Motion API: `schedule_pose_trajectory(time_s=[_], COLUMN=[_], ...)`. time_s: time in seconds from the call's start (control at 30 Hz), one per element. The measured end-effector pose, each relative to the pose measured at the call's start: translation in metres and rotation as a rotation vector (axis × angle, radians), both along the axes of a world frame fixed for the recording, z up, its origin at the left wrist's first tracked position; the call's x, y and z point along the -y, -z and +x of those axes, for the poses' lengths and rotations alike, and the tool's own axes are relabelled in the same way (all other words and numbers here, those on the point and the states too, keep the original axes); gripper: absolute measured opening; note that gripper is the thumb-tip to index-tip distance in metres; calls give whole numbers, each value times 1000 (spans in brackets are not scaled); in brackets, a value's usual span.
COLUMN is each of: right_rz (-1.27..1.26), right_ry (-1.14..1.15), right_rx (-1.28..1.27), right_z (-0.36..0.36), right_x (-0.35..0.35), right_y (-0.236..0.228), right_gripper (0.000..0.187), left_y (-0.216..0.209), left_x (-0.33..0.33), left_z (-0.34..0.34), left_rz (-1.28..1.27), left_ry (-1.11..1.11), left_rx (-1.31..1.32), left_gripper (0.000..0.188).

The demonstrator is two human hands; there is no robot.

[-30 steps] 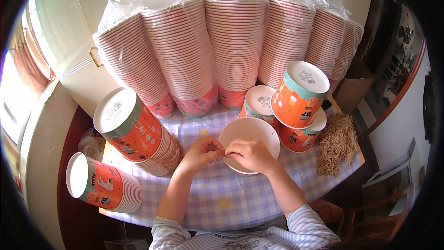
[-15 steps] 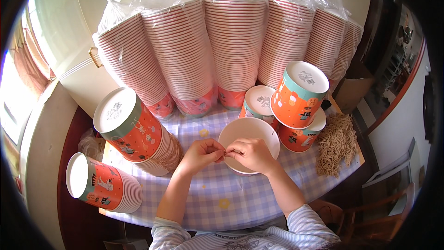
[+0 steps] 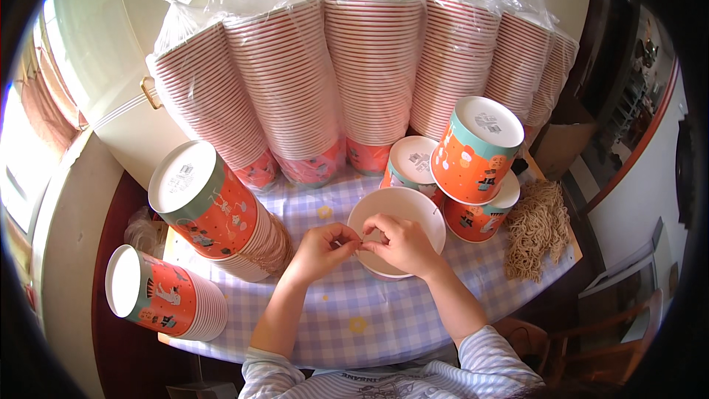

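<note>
An open paper bucket (image 3: 425, 233), white inside, stands mouth up on the table before me. Over its left part, my left hand (image 3: 322, 250) and my right hand (image 3: 405, 246) meet fingertip to fingertip. Both are closed in a pinch, and whatever lies between them is too small to make out. The right index finger is bent up a little above the thumb. A small dark mark, perhaps a hole or a bit of cord, shows near the bucket's right rim. To the right lies a heap of beige cords (image 3: 538, 233).
Tall bagged stacks of paper buckets (image 3: 373, 66) line the back. Orange and green upturned buckets (image 3: 476, 151) are piled right of the open one. Two more bucket stacks stand left, one farther (image 3: 210, 199), one nearer (image 3: 173, 295). A checked cloth (image 3: 332, 332) covers the table.
My right index finger has lifted and bent away from the thumb, so the right hand looks looser. The left hand has hardly moved, and the bucket stays in place.
</note>
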State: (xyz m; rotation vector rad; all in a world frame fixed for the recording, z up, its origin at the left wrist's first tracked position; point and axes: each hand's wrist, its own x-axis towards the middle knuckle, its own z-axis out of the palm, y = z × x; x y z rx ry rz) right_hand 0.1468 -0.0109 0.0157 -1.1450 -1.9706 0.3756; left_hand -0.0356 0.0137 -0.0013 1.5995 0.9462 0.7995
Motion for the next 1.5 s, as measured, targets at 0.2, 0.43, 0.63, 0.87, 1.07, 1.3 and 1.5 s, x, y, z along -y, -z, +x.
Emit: schedule_pose_trajectory(time_s=[0.2, 0.43, 0.63, 0.87, 1.07, 1.3, 1.5], right_rz=[39, 4, -55, -112, -123, -131, -228], right_ry=[-65, -57, -43, -47, -60, -105, -95], right_rx=[-26, 0, -26, -46, -37, -75, -171], right_z=[3, 2, 2, 4, 5, 6, 4], right_x=[-2, -1, -1, -2, -2, -2, -1], right_y=[5, 5, 6, 8, 8, 5, 4], right_gripper=[13, 12, 11, 12, 11, 11, 13], left_y=[3, -13, -16, -15, -9, -1, 6], left_x=[0, 9, 13, 12, 6, 3, 0], left_z=[0, 5, 7, 7, 7, 6, 7], left_rz=[-40, 169, 349, 346, 185, 187, 221], left_ry=[33, -50, -89, -58, -44, -53, -92], left_rx=[63, -145, -238, -222, -174, -114, -35], left_gripper=[11, 12, 14, 14, 14, 10, 10])
